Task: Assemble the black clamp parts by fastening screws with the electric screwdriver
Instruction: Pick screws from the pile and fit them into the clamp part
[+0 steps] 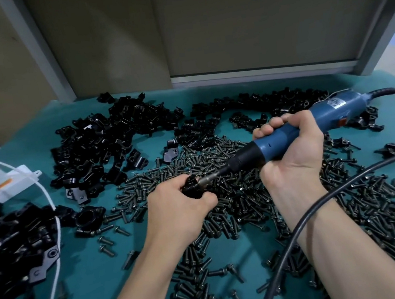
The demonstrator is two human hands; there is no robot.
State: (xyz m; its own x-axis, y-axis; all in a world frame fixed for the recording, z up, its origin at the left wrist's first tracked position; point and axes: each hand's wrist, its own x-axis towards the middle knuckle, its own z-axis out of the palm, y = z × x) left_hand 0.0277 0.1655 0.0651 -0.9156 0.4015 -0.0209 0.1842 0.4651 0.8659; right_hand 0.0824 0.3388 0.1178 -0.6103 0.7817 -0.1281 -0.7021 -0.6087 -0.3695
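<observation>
- Teal mat (88, 284) covers the table across the lower frame.
- Black clamp parts (105, 141) lie heaped at upper centre and at lower left.
- Dark screws (249, 205) spread thickly through the centre and lower right.
- The blue electric screwdriver (285, 135), right of centre, is wrapped in the right hand's (293, 157) curled fingers, and its bit meets a clamp piece (192, 185).
- The left hand (179, 207) grips that piece at centre, above the screws.
</observation>
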